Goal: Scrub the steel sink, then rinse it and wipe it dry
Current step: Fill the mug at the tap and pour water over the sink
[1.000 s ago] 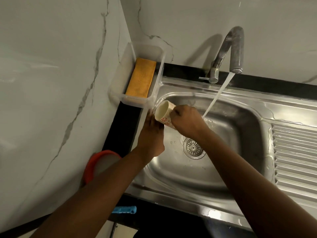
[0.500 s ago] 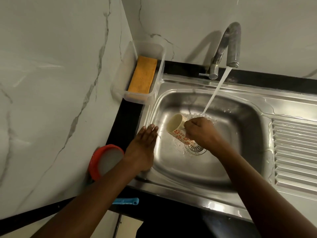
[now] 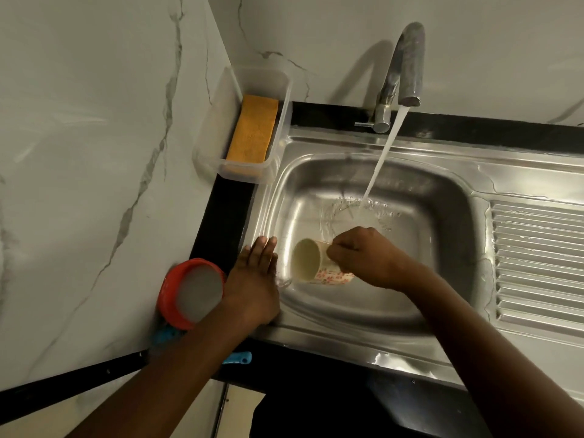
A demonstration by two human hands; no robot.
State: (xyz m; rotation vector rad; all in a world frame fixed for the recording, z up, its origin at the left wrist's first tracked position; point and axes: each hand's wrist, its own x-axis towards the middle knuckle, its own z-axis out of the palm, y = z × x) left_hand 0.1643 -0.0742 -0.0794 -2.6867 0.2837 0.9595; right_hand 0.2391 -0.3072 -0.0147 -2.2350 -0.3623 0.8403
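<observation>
The steel sink [image 3: 426, 197] is set into the black worktop [image 3: 221, 216] in the corner of the marble walls, with its ribbed drainer to the right. Water runs from the tap [image 3: 403, 67] and strikes the basin floor near the back, spreading in a thin sheet. Judgement: the rinse step is in hand, the scrub apparently done, since no foam shows on the steel. Drying is not yet begun.

The clear plastic tray [image 3: 205, 147] stands on the worktop just beside the basin's back left corner. It holds one orange sponge [image 3: 252, 131], lying flat, and nothing else that I can see.

The red-rimmed container [image 3: 177, 279] sits on the worktop at the left, near the wall. Its inside looks pale; contents cannot be told.

The left hand [image 3: 252, 279] lies flat on the sink's left rim, fingers [image 3: 264, 248] pressed together and extended.

The right hand [image 3: 363, 257] is inside the basin, fingers closed around a cream cup [image 3: 308, 259] with a red pattern. The cup is tipped on its side, mouth toward the left wall, and looks empty.

Next move, as judged: refill the cup under the stream and throw the water over the walls and rim the tap does not reach, keeping splash off the worktop.
</observation>
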